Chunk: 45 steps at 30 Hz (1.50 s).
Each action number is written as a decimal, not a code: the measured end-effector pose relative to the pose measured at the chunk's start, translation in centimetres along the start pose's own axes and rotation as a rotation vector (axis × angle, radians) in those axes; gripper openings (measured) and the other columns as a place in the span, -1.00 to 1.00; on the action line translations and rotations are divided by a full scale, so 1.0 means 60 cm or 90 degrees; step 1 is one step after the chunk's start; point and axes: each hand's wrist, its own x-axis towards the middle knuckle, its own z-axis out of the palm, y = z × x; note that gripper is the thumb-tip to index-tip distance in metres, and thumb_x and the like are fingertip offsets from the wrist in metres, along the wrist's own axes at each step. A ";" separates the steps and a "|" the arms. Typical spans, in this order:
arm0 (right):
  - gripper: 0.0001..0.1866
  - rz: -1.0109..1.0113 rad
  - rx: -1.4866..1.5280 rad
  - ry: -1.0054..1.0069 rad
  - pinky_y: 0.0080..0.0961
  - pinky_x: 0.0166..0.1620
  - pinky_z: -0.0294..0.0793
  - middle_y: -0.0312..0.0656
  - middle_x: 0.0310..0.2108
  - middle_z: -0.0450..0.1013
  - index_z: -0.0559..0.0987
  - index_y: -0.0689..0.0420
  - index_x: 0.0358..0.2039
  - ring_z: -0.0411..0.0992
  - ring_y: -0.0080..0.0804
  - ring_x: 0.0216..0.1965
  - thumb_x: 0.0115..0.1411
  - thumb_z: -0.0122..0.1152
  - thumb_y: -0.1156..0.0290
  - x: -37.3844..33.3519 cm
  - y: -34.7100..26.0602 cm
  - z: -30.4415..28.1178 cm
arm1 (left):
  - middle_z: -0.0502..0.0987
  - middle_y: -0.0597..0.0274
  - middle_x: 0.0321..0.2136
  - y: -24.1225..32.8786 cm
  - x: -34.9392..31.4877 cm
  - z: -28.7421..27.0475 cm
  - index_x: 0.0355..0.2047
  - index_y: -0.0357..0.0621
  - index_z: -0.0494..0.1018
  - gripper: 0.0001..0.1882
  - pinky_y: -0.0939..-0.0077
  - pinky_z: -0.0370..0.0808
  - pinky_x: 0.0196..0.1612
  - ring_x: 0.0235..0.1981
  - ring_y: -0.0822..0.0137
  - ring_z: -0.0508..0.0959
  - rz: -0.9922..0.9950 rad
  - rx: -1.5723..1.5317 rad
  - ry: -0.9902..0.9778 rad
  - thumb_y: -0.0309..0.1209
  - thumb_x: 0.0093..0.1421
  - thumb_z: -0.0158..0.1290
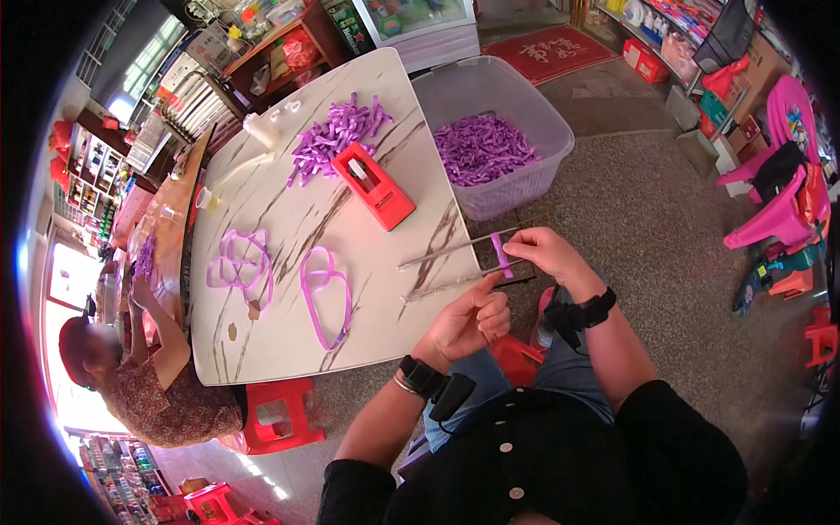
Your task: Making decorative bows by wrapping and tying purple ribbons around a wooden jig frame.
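Observation:
Two thin metal rods stick out past the table's right edge, an upper rod and a lower rod. A short purple ribbon spans them near their outer ends. My right hand is closed, thumb and fingers pinching beside the ribbon's upper part. Below it, my left hand has its index finger stretched to the ribbon's lower end at the lower rod, its other fingers curled. Long loops of lilac ribbon and a tangled ribbon lie on the marbled table.
A red tape dispenser sits by a heap of folded purple ribbon pieces. Beyond the table's right edge stands a clear tub with many such pieces. A co-worker sits at the left. A red stool stands near the table.

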 end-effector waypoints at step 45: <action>-0.78 0.182 0.140 0.396 -0.64 -0.42 0.16 -0.48 -0.59 0.29 0.46 0.00 -0.37 0.22 -0.66 -0.55 0.11 0.04 0.14 -0.185 0.084 -0.286 | 0.34 0.16 -0.54 0.092 -0.309 -0.061 -0.48 -0.27 0.39 -0.83 0.54 0.36 -0.45 -0.55 0.32 0.39 0.614 1.193 0.718 -0.53 -0.14 0.09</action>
